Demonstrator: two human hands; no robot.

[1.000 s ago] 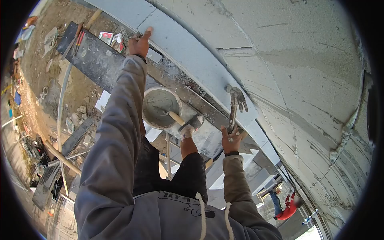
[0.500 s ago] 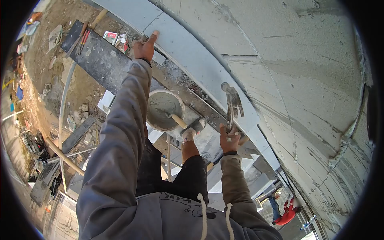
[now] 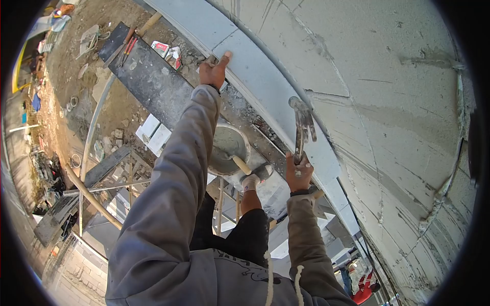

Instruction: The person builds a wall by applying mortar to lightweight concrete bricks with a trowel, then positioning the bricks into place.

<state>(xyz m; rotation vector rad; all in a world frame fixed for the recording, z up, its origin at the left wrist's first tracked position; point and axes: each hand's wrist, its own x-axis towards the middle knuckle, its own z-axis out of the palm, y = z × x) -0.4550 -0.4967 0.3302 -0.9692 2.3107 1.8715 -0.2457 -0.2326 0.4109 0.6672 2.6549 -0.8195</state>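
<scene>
My left hand [image 3: 213, 74] grips the near edge of a pale grey slab [image 3: 263, 81], thumb on top and fingers curled at its side. A thin joint line crosses the slab row just beyond the thumb. In my right hand [image 3: 298, 177] is the handle of a claw hammer [image 3: 303, 122], its worn metal head over the lower part of the slab row. Below and between my arms stands a bucket [image 3: 245, 140] of wet grey mortar, with a wooden-handled tool [image 3: 241, 164] resting in it.
A rough concrete wall [image 3: 367, 102] borders the slabs on the right. A dark plank [image 3: 153, 76] carries red-handled pliers [image 3: 128, 50]. Wooden poles [image 3: 92, 196] and white tile pieces [image 3: 154, 133] lie left. Another person in red [image 3: 365, 290] is at lower right.
The view has shifted, so the slabs and bucket appear farther right. My left hand keeps its place on the slab edge. The hammer has moved slightly up the slab row, still in my right hand.
</scene>
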